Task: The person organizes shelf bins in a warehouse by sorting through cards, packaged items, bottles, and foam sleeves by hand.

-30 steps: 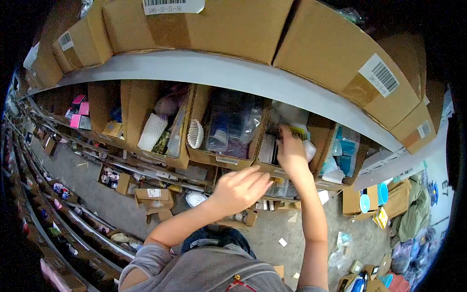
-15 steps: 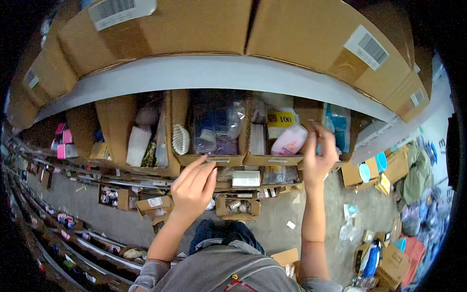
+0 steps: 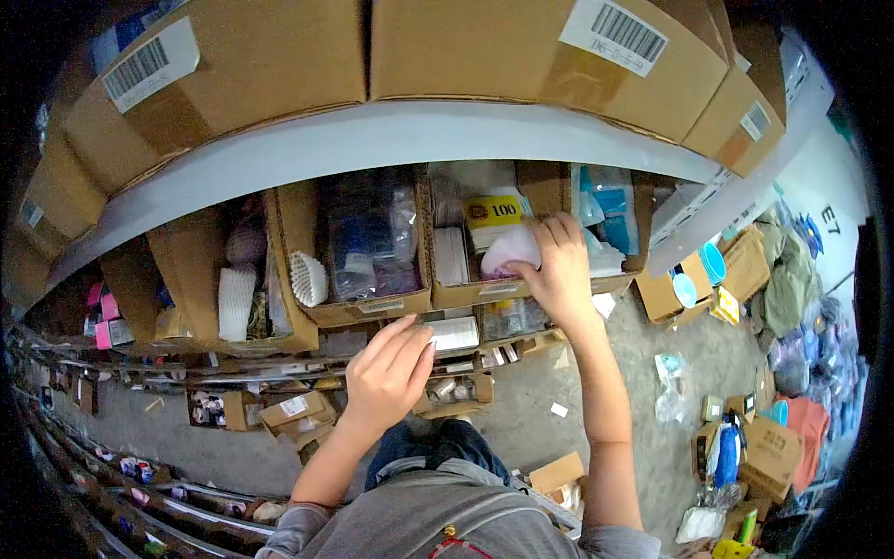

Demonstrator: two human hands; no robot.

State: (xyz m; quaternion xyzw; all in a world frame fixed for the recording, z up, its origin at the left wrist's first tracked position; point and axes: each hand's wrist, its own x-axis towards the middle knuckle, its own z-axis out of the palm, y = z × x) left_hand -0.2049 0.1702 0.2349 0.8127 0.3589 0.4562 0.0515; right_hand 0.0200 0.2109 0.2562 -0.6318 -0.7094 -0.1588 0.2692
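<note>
My right hand reaches into a cardboard bin with its fingers curled over a white plastic bottle with pink print. The thumb lies along the bottle's near side, and the palm hides its right end. Behind the bottle stands a yellow packet marked 100. White flat boxes fill the bin's left side. My left hand hovers below the front of the neighbouring bin, its fingers stretched out and apparently empty. That bin contains plastic-wrapped items and a white ribbed object.
A white shelf beam runs above the bins, with large labelled cartons on top. To the right, a bin holds blue packets. Open cartons and piles of clothing and bags lie on the floor at right.
My view has shifted, and the bins sit further left. My right hand has moved from beside the bottle onto it. My left hand has come off the bin's front edge and sits lower.
</note>
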